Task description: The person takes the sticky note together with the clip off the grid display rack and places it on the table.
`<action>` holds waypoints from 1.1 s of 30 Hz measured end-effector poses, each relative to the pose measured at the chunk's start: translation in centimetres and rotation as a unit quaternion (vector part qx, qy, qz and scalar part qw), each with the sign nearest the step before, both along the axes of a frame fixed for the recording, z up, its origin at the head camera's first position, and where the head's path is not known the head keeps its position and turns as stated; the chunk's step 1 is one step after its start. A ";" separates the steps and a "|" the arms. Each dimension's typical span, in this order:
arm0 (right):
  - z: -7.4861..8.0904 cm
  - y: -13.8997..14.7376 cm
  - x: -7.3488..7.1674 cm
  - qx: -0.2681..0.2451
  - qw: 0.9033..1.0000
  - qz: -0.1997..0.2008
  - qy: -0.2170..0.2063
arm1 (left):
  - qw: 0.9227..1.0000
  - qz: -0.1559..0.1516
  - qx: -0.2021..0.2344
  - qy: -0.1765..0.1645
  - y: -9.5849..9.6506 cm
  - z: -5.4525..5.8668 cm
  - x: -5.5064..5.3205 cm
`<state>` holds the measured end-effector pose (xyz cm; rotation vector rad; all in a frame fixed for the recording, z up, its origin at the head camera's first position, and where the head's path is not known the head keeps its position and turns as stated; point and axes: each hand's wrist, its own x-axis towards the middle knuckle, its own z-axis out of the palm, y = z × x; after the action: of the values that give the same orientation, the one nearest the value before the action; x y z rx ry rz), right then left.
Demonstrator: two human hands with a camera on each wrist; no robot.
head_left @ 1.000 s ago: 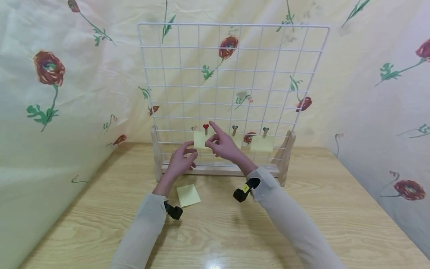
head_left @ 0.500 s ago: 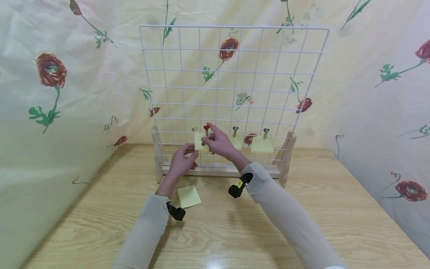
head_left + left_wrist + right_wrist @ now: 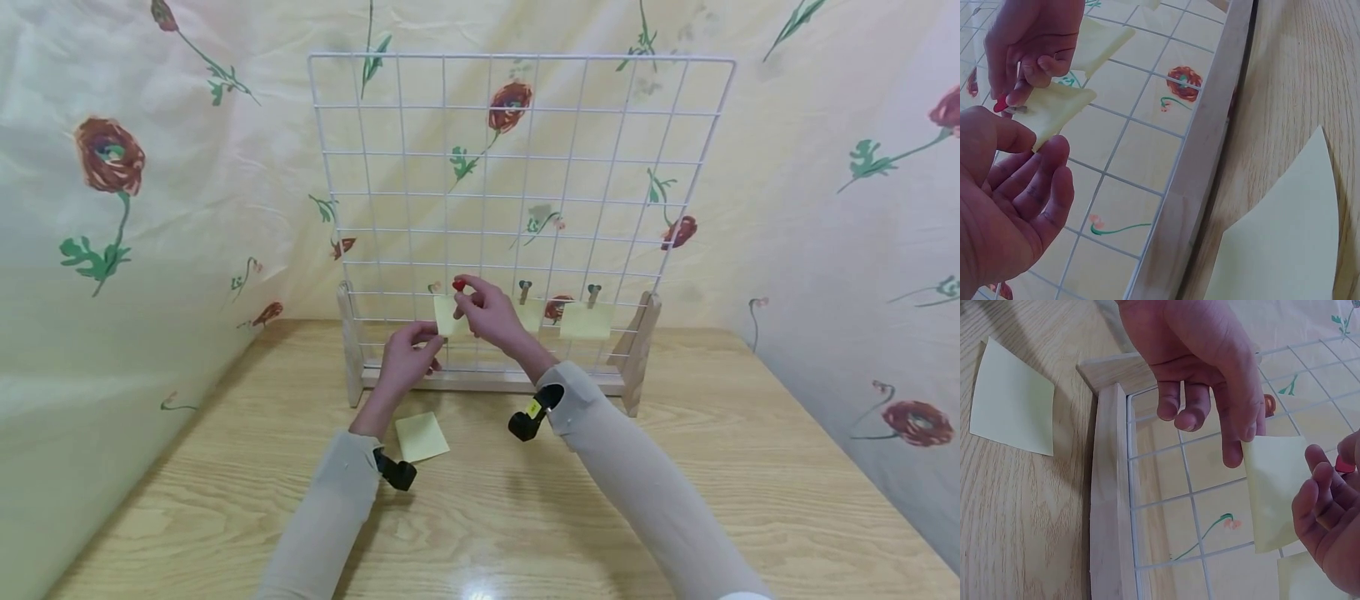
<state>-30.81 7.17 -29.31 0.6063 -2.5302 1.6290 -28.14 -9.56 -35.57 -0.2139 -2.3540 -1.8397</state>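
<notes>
A pale yellow sticky note (image 3: 446,316) hangs against the lower left of a white wire grid (image 3: 517,56). My left hand (image 3: 405,358) pinches its lower left corner between thumb and fingertips, plain in the left wrist view. A small clothespin with a red heart (image 3: 458,285) sits at the note's top edge. My right hand (image 3: 497,321) pinches this clothespin, thumb and index finger at the heart, and covers the note's right part. In the right wrist view the note (image 3: 1272,487) spans the space between both hands.
To the right, two more notes (image 3: 587,321) hang from clothespins with dark hearts (image 3: 593,293). A loose sticky note (image 3: 422,437) lies on the wooden table (image 3: 480,508) beside my left wrist. Wooden feet (image 3: 637,358) hold up the grid; a flowered cloth (image 3: 810,250) surrounds the table.
My right hand has shifted slightly left, and its outstretched index finger has come down onto the red-heart clothespin. My left hand has stayed at the note's corner.
</notes>
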 end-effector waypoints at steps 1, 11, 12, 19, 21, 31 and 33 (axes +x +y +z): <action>0.0 0.0 0.0 -0.002 1.000 -0.002 0.001 | 1.000 0.000 0.002 0.002 0.0 0.0 0.0; -0.1 0.1 0.0 -0.019 0.999 -0.028 0.013 | 1.000 0.004 0.008 0.003 0.2 0.1 0.2; -0.1 0.0 0.0 -0.020 0.999 -0.031 0.012 | 1.000 0.005 0.008 0.004 0.1 0.2 0.2; 0.1 0.0 -0.1 -0.025 0.999 -0.043 0.005 | 1.000 0.008 0.011 0.009 0.0 0.2 0.2; 0.2 0.0 0.0 -0.026 0.999 -0.044 0.002 | 1.000 0.009 0.008 0.007 0.0 0.2 0.3; -0.1 -0.2 -0.3 -0.036 0.997 -0.061 0.016 | 1.000 0.006 0.012 0.017 0.0 0.2 0.3; -0.1 -0.2 -0.3 -0.043 0.997 -0.064 0.023 | 1.000 0.006 0.013 0.017 0.0 0.3 0.3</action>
<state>-31.11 6.94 -29.43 0.4589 -2.3988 1.6495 -27.81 -9.53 -35.26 -0.2262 -2.3039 -1.8447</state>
